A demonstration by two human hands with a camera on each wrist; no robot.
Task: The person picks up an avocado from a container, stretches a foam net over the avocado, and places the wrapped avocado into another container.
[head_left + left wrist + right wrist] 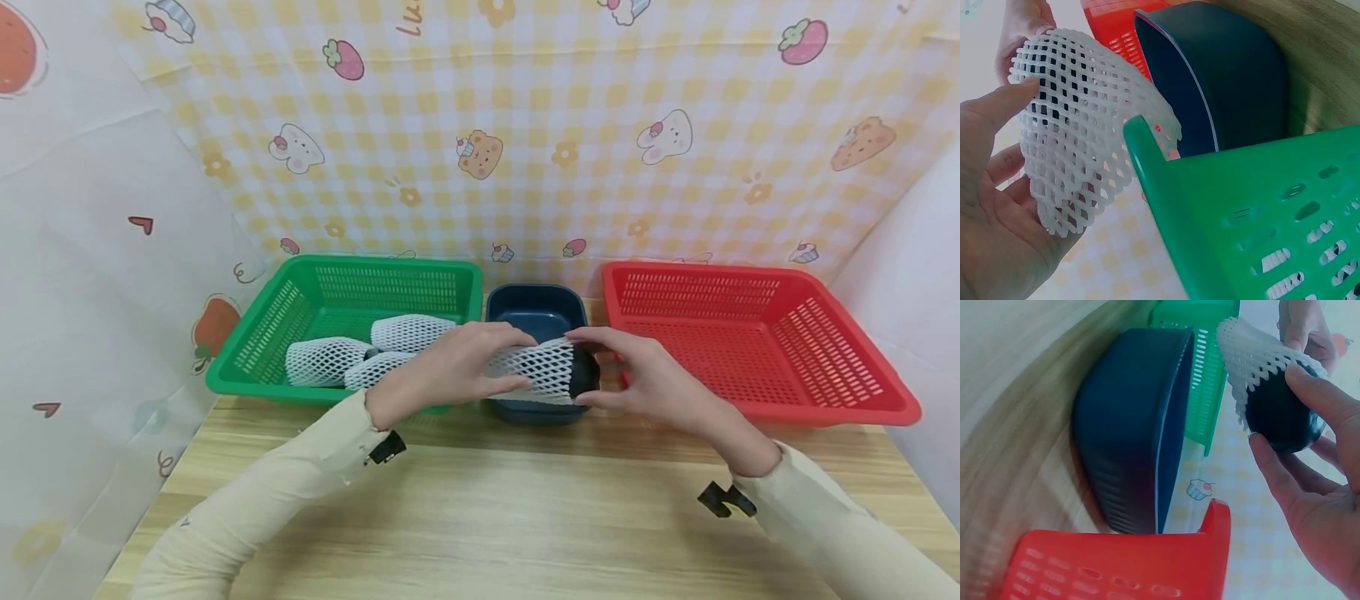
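Observation:
Over the dark blue bin (542,302), both hands hold a white foam net sleeve (551,367) with a smooth, dark, rounded object (583,372) partly inside it. My left hand (453,362) grips the sleeve, its thumb on the netting over the dark object in the left wrist view. On the other side, my right hand (652,379) holds the bare end of the dark object (1282,412) between thumb and fingers. The netting covers the object's other part and tapers loosely past it.
A green basket (300,271) on the left holds several things in white foam nets (326,361). To the right stands a red basket (750,358). All the containers sit on a wooden table (487,508), before a checked cloth backdrop (525,108).

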